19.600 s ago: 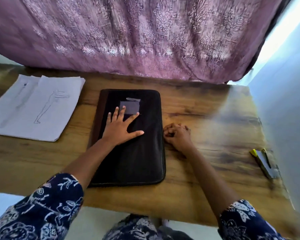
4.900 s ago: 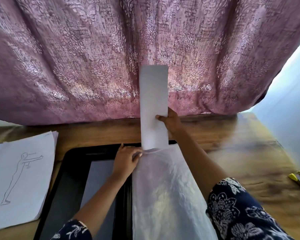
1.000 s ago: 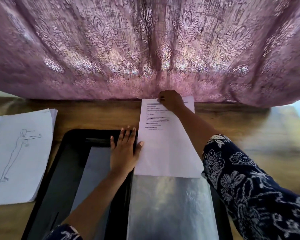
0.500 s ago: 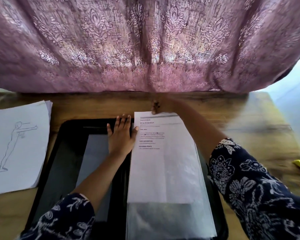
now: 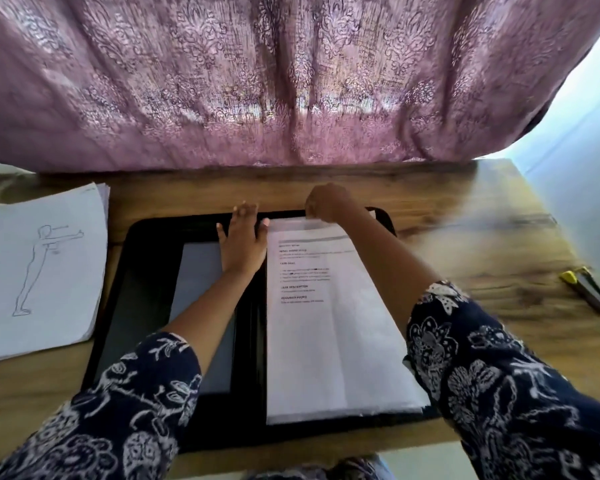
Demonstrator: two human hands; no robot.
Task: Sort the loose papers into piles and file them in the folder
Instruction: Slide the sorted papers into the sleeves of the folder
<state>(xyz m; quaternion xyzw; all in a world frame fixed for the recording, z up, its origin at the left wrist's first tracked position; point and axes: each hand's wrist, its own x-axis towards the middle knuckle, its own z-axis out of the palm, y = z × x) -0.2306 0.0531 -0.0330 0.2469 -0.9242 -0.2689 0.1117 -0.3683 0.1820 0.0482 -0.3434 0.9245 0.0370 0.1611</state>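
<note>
Open black folder (image 5: 142,299) lying on wooden counter (image 5: 465,244), printed white sheet (image 5: 326,341) on its right half; left hand (image 5: 243,244) pressing flat on left half; right hand (image 5: 326,204), blurred, seemingly pinching sheet's top; white sketch-paper stack (image 5: 49,271) lying leftward.

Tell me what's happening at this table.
A person is filing papers in an open black folder on the wooden table. The right hand pinches the top edge of a printed sheet lying on the folder's right half. The left hand rests flat on the left half, beside the spine. A stack of papers, a figure sketch on top, lies left of the folder.
</note>
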